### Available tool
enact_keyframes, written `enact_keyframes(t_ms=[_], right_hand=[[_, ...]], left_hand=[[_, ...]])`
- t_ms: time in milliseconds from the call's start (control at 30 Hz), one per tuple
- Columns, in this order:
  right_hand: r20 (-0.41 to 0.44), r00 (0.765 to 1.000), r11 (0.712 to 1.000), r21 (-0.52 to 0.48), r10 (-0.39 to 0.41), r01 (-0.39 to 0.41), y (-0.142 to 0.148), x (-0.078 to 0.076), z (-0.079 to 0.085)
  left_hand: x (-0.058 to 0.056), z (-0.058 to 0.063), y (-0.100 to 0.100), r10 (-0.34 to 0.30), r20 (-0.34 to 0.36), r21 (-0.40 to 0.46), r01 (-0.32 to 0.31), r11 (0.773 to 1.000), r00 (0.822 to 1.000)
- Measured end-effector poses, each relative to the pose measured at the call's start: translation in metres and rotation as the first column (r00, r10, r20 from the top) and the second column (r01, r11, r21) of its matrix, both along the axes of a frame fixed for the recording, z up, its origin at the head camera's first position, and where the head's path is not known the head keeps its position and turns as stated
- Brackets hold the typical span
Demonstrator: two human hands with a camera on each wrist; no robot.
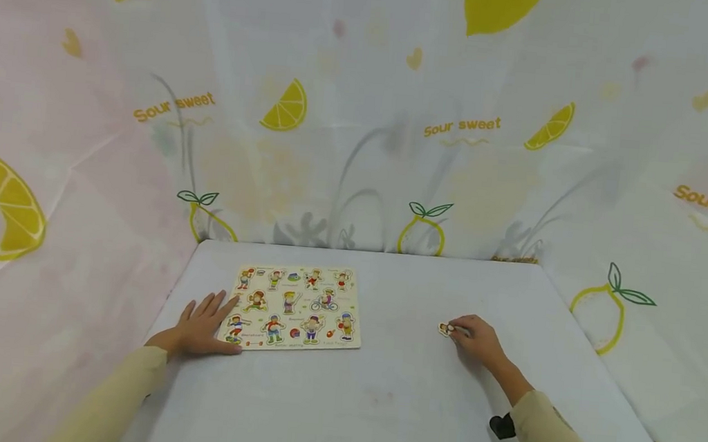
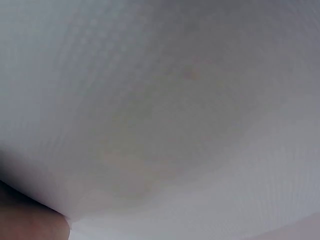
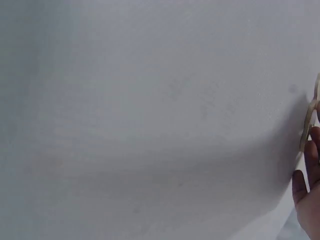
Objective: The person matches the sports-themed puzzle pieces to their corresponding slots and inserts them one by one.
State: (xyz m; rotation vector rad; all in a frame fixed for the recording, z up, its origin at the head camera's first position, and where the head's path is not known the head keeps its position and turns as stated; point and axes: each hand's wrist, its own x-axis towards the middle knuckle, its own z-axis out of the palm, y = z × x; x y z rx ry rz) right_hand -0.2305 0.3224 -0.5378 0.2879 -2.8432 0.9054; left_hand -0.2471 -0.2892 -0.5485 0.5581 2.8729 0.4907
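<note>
My left hand (image 1: 203, 327) lies with fingers spread and straight over the left edge of a puzzle board (image 1: 355, 318) in the head view. The board is cream, printed or set with several colourful sports figures. Off to the board's right, my right hand (image 1: 476, 338) pinches a small puzzle piece (image 1: 443, 329) with a figure on it, between thumb and fingertips. In the right wrist view the thin wooden edge of this piece (image 3: 307, 127) shows at the far right, beside the fingers (image 3: 311, 160). Only a bit of the left hand (image 2: 32, 225) enters the left wrist view.
A white-covered table (image 1: 339, 407) carries the board. Hanging cloth (image 1: 358, 166) with lemon prints and lettering encloses the table at the back and both sides. A black heart shape (image 1: 502, 427) shows next to the right sleeve (image 1: 552, 438).
</note>
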Motion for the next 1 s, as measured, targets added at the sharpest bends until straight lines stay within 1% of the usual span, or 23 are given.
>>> enact_keyframes(t_ms=[67,200,300,400,500,567,633,667,733,800,900,967,1000], right_hand=[[-0.006,1.0,0.999,0.026,0.026,-0.026,-0.003,-0.005,0.0],[0.031,0.999,0.995,0.089,0.033,-0.035,-0.007,-0.013,0.0],[0.024,0.999,0.992,0.121,0.026,-0.029,-0.01,-0.017,-0.002],[-0.042,0.999,0.991,0.136,0.017,-0.012,-0.019,-0.02,-0.003],[-0.128,0.992,0.989,0.144,-0.012,0.03,-0.04,-0.026,-0.003],[-0.156,0.987,0.993,0.107,-0.039,0.056,-0.063,-0.032,-0.001],[-0.175,0.982,0.996,0.036,-0.068,0.076,-0.094,-0.04,0.002],[-0.169,0.983,0.997,-0.005,-0.076,0.076,-0.112,-0.043,0.005],[-0.157,0.985,0.995,-0.089,-0.068,0.054,-0.151,-0.048,0.012],[-0.158,0.987,0.991,-0.137,-0.031,0.009,-0.191,-0.051,0.015],[-0.127,0.991,0.99,-0.131,0.034,-0.051,-0.248,-0.05,0.019],[-0.094,0.994,0.993,-0.094,0.064,-0.073,-0.284,-0.046,0.02],[-0.071,0.994,0.995,-0.057,0.079,-0.084,-0.301,-0.045,0.02]], left_hand=[[-0.001,-0.004,-0.003,0.001,-0.006,-0.001,-0.001,1.0,1.0],[-0.007,-0.015,-0.006,0.019,-0.017,-0.028,-0.019,0.999,1.0],[-0.008,-0.02,-0.008,0.039,-0.017,-0.056,-0.04,0.998,0.999],[-0.009,-0.019,-0.007,0.049,-0.005,-0.053,-0.049,0.997,0.999],[-0.007,-0.015,-0.004,0.049,0.005,-0.035,-0.049,0.998,0.999],[-0.005,-0.012,-0.002,0.053,0.008,-0.035,-0.053,0.998,0.999],[-0.003,-0.009,0.0,0.058,0.012,-0.038,-0.057,0.998,0.998],[-0.002,-0.008,0.001,0.058,0.015,-0.032,-0.057,0.998,0.998],[0.0,-0.006,0.005,0.057,0.025,-0.021,-0.056,0.998,0.998],[0.003,-0.005,0.009,0.051,0.033,-0.004,-0.051,0.999,0.998],[0.007,-0.005,0.013,0.048,0.054,0.004,-0.048,0.999,0.997],[0.009,-0.004,0.013,0.05,0.07,-0.005,-0.05,0.999,0.996],[0.009,-0.004,0.012,0.054,0.071,-0.019,-0.053,0.998,0.996]])
